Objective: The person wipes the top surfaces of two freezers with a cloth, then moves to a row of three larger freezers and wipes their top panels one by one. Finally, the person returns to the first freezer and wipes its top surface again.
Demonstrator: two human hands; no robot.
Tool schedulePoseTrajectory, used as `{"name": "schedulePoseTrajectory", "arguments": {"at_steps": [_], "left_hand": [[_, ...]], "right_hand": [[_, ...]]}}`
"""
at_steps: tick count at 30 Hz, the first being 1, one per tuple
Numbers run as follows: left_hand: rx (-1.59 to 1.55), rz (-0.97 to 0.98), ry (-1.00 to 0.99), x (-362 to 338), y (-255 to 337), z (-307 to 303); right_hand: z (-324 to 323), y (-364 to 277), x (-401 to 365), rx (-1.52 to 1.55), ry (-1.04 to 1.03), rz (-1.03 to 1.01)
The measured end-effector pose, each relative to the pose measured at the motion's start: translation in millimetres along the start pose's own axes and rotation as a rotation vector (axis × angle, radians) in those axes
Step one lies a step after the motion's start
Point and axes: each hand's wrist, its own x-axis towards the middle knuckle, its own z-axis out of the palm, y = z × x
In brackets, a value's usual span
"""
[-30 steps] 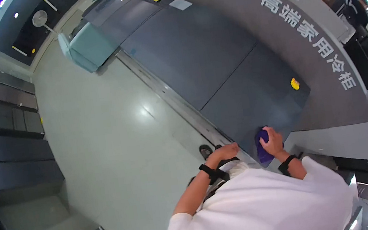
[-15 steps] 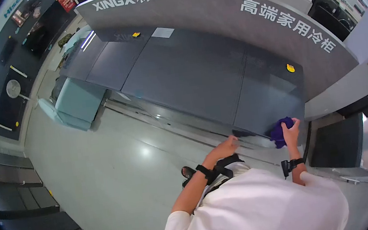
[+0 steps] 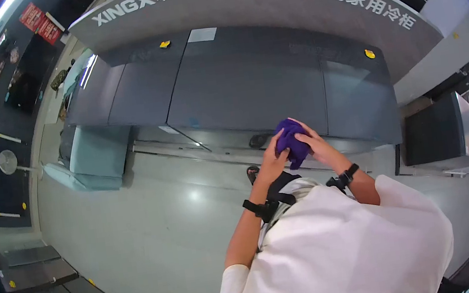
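Purple cloth (image 3: pixel 291 139) has come off the fridge door (image 3: pixel 251 91). I see it bunched in front of the chest, left hand (image 3: pixel 274 162) and right hand (image 3: pixel 320 147) both curled around it. The door is just beyond, not touching.

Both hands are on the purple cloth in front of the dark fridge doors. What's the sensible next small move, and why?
Probably settle the purple cloth into the right hand and bring it to the dark door panel ahead. The cloth is bunched between the right and the left hand, held clear of the door.
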Motion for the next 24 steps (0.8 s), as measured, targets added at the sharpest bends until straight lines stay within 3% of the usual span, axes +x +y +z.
{"name": "schedulePoseTrajectory", "arguments": {"at_steps": [1, 5, 8, 9, 15, 19, 24], "left_hand": [[-0.043, -0.048, 0.037, 1, 7, -7], [0.503, 0.366, 0.254, 24, -2, -61], [1.166, 0.182, 0.392, 32, 27, -100], [1.215, 0.224, 0.371, 36, 31, -114], [1.194, 0.268, 0.253, 78, 38, -130], [1.14, 0.288, 0.098, 103, 50, -105], [1.157, 0.321, -0.183, 136, 62, -125]], "right_hand": [[9, -1, 16, 0.046, -0.029, 0.034], [44, 17, 87, 0.138, -0.138, 0.119], [77, 7, 120, 0.053, -0.128, 0.051], [84, 4, 128, 0.047, -0.122, 0.028], [66, -7, 169, 0.469, -0.063, 0.1], [33, -13, 170, 0.303, 0.142, -0.038], [11, -18, 160, -0.234, 0.442, -0.18]]}}
